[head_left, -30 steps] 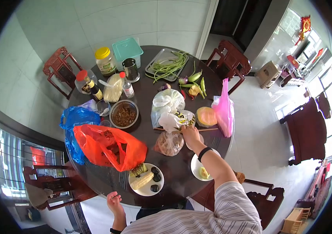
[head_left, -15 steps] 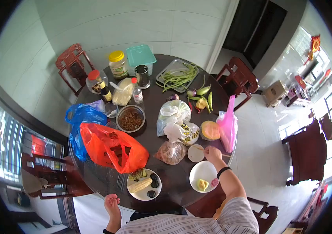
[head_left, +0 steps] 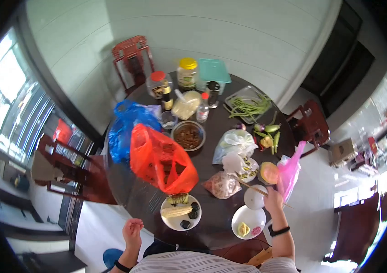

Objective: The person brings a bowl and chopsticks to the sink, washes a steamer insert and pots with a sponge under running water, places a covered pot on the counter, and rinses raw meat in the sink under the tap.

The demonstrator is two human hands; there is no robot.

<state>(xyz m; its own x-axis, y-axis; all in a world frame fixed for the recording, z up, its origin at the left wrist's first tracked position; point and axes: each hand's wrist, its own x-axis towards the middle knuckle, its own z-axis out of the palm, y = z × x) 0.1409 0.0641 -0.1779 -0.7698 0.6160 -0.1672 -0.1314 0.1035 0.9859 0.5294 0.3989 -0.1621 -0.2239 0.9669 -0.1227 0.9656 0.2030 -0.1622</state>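
Observation:
My right hand point(head_left: 274, 201) is closed around a pair of chopsticks point(head_left: 253, 188), above a small white dish point(head_left: 254, 198) at the right of the table. Just below that dish, a white plate point(head_left: 240, 217) carries a yellowish food piece point(head_left: 243, 229) and has a pink patch on it. My left hand point(head_left: 132, 231) hovers off the table's front edge, fingers loosely apart and holding nothing. Nearest to it, another white plate point(head_left: 175, 224) bears a peeled corn cob point(head_left: 177, 212), several dark round pieces point(head_left: 194, 214) and a greenish-yellow item.
A red bag point(head_left: 161, 164) and a blue bag point(head_left: 127, 132) lie at the left. Around the middle are a bowl of brown food point(head_left: 188, 136) and knotted plastic bags point(head_left: 236, 145). Jars point(head_left: 187, 75), bottles and green beans point(head_left: 250, 107) stand behind; a cut melon point(head_left: 269, 173) and pink bag point(head_left: 289, 175) are right.
The camera view has turned, so the table appears shifted right. My right hand still holds the chopsticks near the small dish; my left hand stays off the table edge.

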